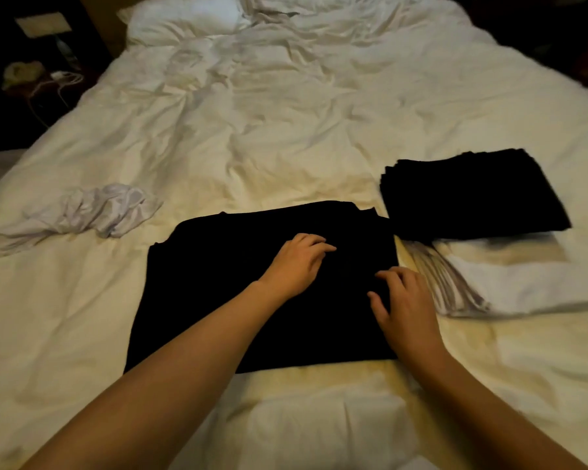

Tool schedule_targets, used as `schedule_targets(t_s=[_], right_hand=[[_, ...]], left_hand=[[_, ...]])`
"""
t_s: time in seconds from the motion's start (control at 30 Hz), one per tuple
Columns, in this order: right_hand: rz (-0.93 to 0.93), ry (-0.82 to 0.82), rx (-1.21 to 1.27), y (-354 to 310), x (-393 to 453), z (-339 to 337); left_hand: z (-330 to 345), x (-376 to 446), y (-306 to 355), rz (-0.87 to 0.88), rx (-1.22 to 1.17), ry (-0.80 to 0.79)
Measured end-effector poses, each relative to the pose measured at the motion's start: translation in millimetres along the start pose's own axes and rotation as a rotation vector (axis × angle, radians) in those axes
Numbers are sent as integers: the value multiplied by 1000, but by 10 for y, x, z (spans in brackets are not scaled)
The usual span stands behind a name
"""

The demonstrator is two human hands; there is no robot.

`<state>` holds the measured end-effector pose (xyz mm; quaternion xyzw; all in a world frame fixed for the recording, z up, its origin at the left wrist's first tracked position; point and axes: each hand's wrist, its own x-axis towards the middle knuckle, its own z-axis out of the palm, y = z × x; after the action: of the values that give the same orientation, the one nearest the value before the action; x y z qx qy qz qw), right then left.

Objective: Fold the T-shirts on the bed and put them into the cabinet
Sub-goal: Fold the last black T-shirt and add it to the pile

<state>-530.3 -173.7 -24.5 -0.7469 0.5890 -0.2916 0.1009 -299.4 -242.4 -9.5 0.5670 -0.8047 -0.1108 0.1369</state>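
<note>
Black cloth lies flat near the front of the bed: it is a black T-shirt (252,293), partly folded into a wide block shape, and it rests on the cream duvet (252,137). Two bare arms reach out over it from the bottom of the view. The left hand (294,262) sits on the middle of the shirt with its palm down. Its fingers are a little bent and close together, and the tips touch the cloth. The right hand (404,300) is on the right part of the shirt, near its right edge. Its fingers are spread a bit and curled, and the tips press on the cloth. I cannot tell if either hand pinches a fold, since the shirt is too dark to show it.

Just to the right of the black shirt lies a stack of folded white T-shirts (510,283), with many thin edges showing at its left side. Behind that stack, and touching it, sits a stack of folded black T-shirts (472,195). Off to the left, well apart from the hands, a crumpled white T-shirt (82,212) lies in a heap.

Far back at the head of the bed is a white pillow (180,18), and a dark bedside table (41,72) with white cables stands at the far left
</note>
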Motion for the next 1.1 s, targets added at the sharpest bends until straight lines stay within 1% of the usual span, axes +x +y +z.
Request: schedule_targets(t_s=[0.1, 0.17, 0.23, 0.3, 0.4, 0.5, 0.63, 0.7, 0.73, 0.8, 0.87, 0.97, 1.1], right_hand=[[134, -4, 122, 77, -352, -172], [292, -43, 244, 102, -561, -281], [473, -62, 355, 133, -713, -333], [538, -43, 442, 131, -804, -345], [518, -11, 512, 125, -835, -375], [535, 34, 649, 124, -827, -409], [542, 127, 770, 147, -832, -434], [552, 150, 802, 164, -829, -423], [546, 122, 803, 170, -823, -414], [538, 13, 767, 169, -822, -391], [521, -22, 690, 190, -831, -354], [516, 45, 645, 229, -845, -335], [420, 210, 648, 196, -828, -400]], left_hand=[[59, 254, 165, 88, 52, -104], [82, 441, 267, 97, 73, -153], [95, 600, 358, 103, 76, -160], [101, 735, 397, 101, 73, -135], [132, 967, 399, -15, 68, -172], [167, 1159, 380, -81, 122, -183], [154, 1385, 388, -212, 91, -92], [130, 1484, 402, -273, 103, -79], [121, 1525, 406, -308, 78, -85], [88, 1574, 403, -359, -53, -112], [68, 1599, 393, -372, -183, -149], [50, 1609, 382, -365, -269, -159], [49, 1638, 396, -360, -271, -61]])
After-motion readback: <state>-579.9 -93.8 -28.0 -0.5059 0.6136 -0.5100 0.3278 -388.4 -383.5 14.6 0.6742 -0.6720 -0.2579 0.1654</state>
